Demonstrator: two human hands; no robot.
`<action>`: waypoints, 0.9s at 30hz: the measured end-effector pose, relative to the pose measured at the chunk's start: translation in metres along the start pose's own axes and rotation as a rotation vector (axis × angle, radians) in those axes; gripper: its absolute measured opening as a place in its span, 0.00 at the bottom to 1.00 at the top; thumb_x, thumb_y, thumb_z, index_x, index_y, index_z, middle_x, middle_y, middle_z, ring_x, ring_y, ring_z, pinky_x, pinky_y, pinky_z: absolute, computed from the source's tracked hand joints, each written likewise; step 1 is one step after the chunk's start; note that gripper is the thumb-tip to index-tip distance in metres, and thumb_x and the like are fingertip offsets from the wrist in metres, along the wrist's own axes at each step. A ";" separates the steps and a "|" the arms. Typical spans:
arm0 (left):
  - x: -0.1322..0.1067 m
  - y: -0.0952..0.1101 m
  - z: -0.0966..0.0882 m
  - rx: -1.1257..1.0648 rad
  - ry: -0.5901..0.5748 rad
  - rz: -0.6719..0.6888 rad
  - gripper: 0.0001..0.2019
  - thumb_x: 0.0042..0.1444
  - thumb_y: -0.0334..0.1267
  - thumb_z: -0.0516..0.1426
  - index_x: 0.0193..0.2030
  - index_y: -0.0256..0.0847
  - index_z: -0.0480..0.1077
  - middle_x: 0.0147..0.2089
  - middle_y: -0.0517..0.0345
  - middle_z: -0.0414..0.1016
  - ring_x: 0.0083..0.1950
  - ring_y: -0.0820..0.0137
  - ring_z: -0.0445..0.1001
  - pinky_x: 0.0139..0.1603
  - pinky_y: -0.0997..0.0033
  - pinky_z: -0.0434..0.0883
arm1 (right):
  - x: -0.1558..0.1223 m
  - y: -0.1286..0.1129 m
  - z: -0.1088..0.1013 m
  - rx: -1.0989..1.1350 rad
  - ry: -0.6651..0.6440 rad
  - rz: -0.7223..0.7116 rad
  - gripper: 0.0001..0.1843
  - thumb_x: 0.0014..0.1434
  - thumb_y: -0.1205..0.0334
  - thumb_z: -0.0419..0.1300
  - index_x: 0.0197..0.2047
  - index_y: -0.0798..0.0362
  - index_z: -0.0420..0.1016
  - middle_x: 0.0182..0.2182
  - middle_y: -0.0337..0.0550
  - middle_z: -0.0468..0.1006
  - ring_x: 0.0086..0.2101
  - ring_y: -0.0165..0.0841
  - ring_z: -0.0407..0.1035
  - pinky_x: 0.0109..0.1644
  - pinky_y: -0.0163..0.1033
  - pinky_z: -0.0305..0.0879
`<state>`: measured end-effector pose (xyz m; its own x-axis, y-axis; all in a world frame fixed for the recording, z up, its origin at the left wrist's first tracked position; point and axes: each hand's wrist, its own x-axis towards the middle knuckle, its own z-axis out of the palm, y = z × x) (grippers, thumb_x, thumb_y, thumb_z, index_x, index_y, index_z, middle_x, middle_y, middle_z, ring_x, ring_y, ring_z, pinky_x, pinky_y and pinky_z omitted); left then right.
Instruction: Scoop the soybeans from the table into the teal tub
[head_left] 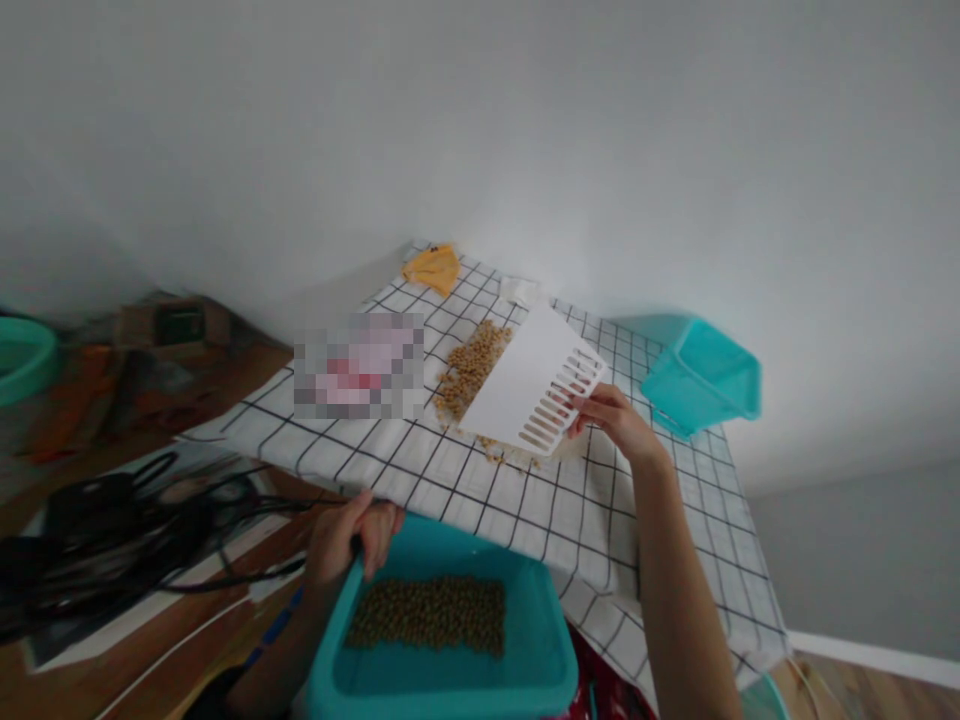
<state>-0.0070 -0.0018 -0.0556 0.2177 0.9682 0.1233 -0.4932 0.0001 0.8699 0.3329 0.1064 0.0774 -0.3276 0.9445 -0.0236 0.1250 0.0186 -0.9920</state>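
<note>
My right hand (611, 415) grips a white plastic scraper (517, 375) by its slotted edge. The scraper stands tilted over the checked tablecloth, its flat blade beside a heap of tan soybeans (472, 365). A few beans lie scattered below the blade, near the table's front. With my left hand (367, 535) I hold the rim of a teal plastic basin (450, 690) just under the table's front edge. A layer of beans (431, 612) covers part of the basin's floor.
A teal bin (701, 380) lies on its side at the table's right. A yellow cloth-like item (433, 268) and a pixelated patch (360, 365) are on the checked cloth (420, 470). Black cables (165, 530) tangle at left; a green basin (26, 360) stands farther off.
</note>
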 end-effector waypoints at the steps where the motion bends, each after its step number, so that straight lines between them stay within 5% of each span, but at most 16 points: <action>1: 0.000 0.000 0.000 -0.001 -0.008 -0.001 0.36 0.72 0.42 0.46 0.10 0.44 0.73 0.10 0.59 0.67 0.17 0.70 0.62 0.39 0.59 0.63 | 0.001 0.000 0.001 -0.014 -0.019 0.008 0.13 0.56 0.53 0.69 0.32 0.56 0.83 0.26 0.44 0.83 0.23 0.30 0.75 0.28 0.34 0.73; 9: -0.002 0.000 0.006 -0.014 0.013 -0.007 0.38 0.73 0.37 0.41 0.10 0.44 0.71 0.10 0.60 0.67 0.16 0.71 0.61 0.38 0.60 0.61 | 0.002 -0.003 0.004 -0.079 -0.113 0.013 0.14 0.57 0.52 0.69 0.30 0.56 0.83 0.23 0.42 0.81 0.23 0.31 0.76 0.28 0.34 0.74; 21: 0.002 0.000 -0.001 0.017 -0.088 -0.001 0.36 0.72 0.47 0.49 0.11 0.43 0.73 0.10 0.58 0.68 0.17 0.70 0.64 0.36 0.59 0.62 | 0.002 -0.003 0.003 -0.122 -0.199 -0.011 0.14 0.60 0.53 0.67 0.33 0.56 0.83 0.24 0.42 0.83 0.24 0.31 0.77 0.29 0.33 0.75; 27: -0.001 -0.012 0.015 -0.016 0.102 0.042 0.37 0.72 0.40 0.46 0.07 0.44 0.67 0.07 0.60 0.62 0.14 0.72 0.59 0.33 0.60 0.61 | 0.001 -0.005 0.003 -0.104 -0.245 -0.013 0.14 0.61 0.53 0.67 0.33 0.56 0.83 0.23 0.41 0.82 0.23 0.31 0.77 0.29 0.33 0.75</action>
<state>0.0111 -0.0070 -0.0589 0.1105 0.9878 0.1096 -0.5135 -0.0376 0.8573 0.3291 0.1060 0.0819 -0.5450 0.8368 -0.0530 0.2107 0.0756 -0.9746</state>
